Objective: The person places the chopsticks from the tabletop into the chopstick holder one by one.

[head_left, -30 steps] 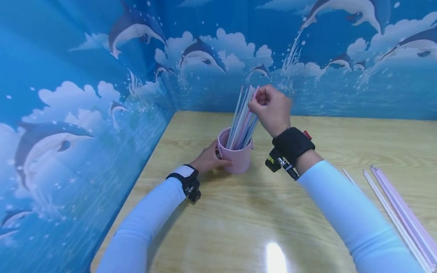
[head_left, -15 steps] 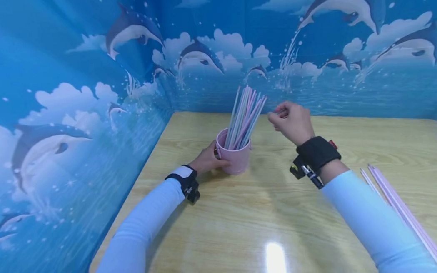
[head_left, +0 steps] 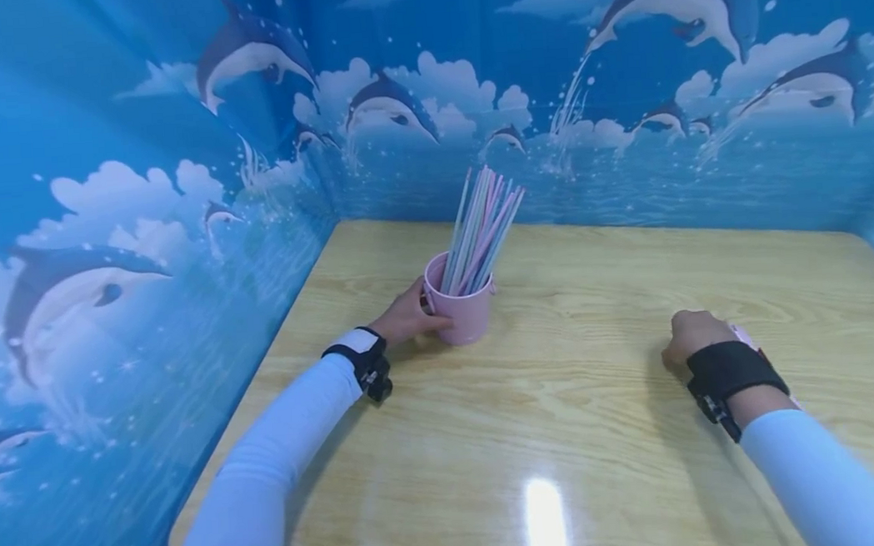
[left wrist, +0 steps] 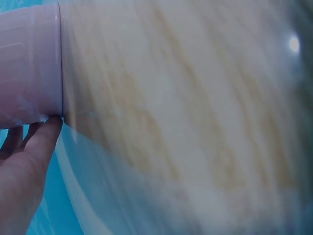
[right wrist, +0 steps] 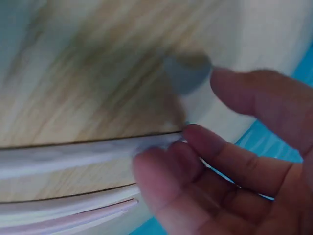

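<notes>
My left hand (head_left: 404, 315) grips the side of a small pink bucket (head_left: 464, 317), its thumb across the front. Thin pastel straw-like sticks (head_left: 482, 233) stand in the bucket, leaning right. In the left wrist view, the fingers (left wrist: 43, 142) touch the bucket's wall near its base. Farther right, my right hand (head_left: 698, 336) is low over the table. The right wrist view has its fingertips at the end of a pale stick (right wrist: 88, 155), with the thumb well apart. More white and pink sticks (right wrist: 73, 213) lie alongside. In the head view, the hand and forearm mostly hide them.
A light wood-grain table (head_left: 559, 299) carries everything. Blue dolphin-print sheeting (head_left: 429, 148) rises behind it and along its left side. A bright reflection shows near the front of the tabletop.
My right hand has left the tops of the sticks in the bucket and moved right and down to the loose sticks on the table. The left hand has stayed on the bucket.
</notes>
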Motion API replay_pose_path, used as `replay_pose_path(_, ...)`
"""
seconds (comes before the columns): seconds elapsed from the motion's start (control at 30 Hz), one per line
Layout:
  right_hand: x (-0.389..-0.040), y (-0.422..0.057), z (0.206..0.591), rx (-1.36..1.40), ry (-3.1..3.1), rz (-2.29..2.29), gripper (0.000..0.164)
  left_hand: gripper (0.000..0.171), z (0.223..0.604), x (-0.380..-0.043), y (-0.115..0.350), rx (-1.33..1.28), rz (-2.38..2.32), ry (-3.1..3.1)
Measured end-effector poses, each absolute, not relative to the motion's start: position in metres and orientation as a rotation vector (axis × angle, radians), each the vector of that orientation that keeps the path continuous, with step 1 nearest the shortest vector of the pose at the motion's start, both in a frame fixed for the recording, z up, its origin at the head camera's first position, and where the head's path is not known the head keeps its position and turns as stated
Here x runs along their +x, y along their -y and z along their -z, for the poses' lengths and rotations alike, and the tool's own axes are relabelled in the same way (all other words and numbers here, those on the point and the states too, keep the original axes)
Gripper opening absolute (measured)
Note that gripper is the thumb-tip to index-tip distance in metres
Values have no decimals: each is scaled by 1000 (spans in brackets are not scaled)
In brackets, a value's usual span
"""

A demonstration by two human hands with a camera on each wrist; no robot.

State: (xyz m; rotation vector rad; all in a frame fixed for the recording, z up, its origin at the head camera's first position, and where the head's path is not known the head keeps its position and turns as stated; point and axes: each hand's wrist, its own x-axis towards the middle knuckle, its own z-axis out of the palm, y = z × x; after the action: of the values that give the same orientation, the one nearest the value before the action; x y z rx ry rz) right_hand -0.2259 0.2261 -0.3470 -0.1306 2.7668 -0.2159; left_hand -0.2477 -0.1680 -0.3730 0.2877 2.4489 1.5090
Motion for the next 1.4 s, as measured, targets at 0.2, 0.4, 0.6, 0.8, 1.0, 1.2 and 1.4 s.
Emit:
replay_pose_path(0.2,-225,-226,352,-131,-2869,165,11,91,369,-249,168,299,-1511,-2445)
replay_pose_path(0.4,-226,-233,353,-130,-2875,220,14,91,368,-251,169,305,-1501,-2452)
replay_pose_path(0.6,-233,-234,360,-128,-2909,265,8,91,368,-251,170,308,-1482,-2467)
replay_pose_path(0.8,-241,-213,326,-201,-3049,420,30,92,366,-250,170,309,-1489,-2456)
replay_pose_path(1.0,-238,-157,241,-390,-3314,824,14,94,380,-260,173,283,-1509,-2472)
replay_pose_path(1.2,-221,-86,170,-693,-3428,1374,13,92,370,-250,171,267,-1499,-2443)
replay_pose_path(1.4,-219,-31,155,-962,-3283,1801,10,87,370,-247,170,269,-1490,-2439)
